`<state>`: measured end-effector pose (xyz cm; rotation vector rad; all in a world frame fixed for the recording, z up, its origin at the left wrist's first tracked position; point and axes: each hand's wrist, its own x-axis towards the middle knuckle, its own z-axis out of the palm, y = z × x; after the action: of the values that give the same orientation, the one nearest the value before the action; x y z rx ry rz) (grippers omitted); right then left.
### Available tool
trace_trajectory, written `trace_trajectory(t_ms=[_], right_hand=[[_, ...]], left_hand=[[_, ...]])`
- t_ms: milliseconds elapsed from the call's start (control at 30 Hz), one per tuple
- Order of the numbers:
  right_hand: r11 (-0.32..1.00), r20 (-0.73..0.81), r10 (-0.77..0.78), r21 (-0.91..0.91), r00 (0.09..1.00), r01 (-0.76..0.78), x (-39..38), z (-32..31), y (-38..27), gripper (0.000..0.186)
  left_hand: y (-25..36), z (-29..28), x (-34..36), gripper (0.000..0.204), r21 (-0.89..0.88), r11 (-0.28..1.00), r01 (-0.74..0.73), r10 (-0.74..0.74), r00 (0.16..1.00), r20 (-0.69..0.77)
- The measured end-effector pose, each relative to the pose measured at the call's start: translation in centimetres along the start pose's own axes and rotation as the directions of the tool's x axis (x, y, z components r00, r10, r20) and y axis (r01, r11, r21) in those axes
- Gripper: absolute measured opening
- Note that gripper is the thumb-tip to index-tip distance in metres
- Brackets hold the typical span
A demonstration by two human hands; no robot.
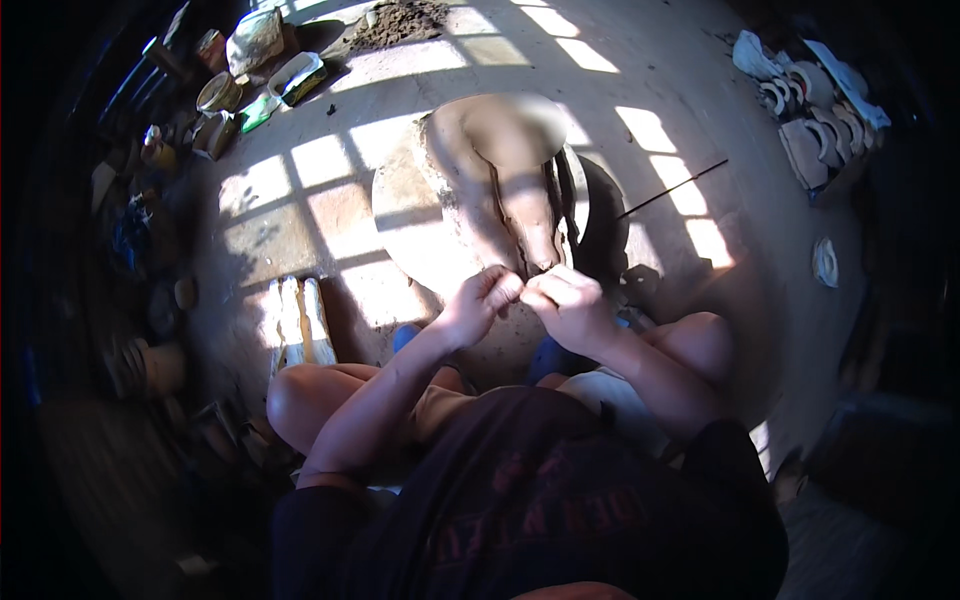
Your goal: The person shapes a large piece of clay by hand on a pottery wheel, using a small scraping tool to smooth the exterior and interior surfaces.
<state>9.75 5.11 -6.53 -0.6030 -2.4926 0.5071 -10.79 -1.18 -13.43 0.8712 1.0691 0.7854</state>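
A large grey-brown clay form point(520, 205) lies on a pale round board point(410, 235) in front of me. It is broad and smooth at its far end. Dark gaps run lengthwise through its nearer part. At its near end my left hand point(483, 303) is closed in a pinch, thumb against fingers. Close beside it, my right hand point(570, 310) is closed too, its fingertips almost meeting the left ones. Whatever lies between the fingers is too small or hidden to name. I cannot tell whether the fingertips touch the clay.
A thin dark rod point(672, 190) lies on the floor to the right, near curved clay pieces point(825, 140). Back left are a rectangular tub point(297, 78), a round pot point(219, 93) and a heap of crumbly soil point(400, 24). Pale strips point(302, 322) lie beside my left knee.
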Motion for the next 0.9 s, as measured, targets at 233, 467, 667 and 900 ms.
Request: trace_trajectory(t_ms=[233, 467, 667, 900], right_hand=[[0.558, 0.068, 0.69, 0.585, 0.721, -0.589, -1.9, -0.6, 3.6, 0.02], [0.711, -0.055, 0.611, 0.477, 0.79, -0.517, -3.4, 0.5, 2.1, 0.023], [0.68, 0.11, 0.5, 0.565, 0.859, -0.468, -3.2, -0.9, 1.8, 0.02], [0.643, 0.025, 0.437, 0.69, 0.899, -0.332, -3.1, -2.0, 1.5, 0.017]], left_hand=[[-2.1, -1.8, 3.2, 0.043, 0.549, 0.836, 0.003, 0.458, 0.548, -0.7], [-4.4, -3.0, 5.1, 0.043, 0.515, 0.857, 0.035, 0.413, 0.552, -0.724], [-6.4, -7.7, 6.1, 0.026, 0.27, 0.892, -0.363, 0.44, 0.553, -0.708], [-4.0, -11.9, 4.6, 0.019, 0.053, 0.966, -0.251, 0.186, 0.541, -0.82]])
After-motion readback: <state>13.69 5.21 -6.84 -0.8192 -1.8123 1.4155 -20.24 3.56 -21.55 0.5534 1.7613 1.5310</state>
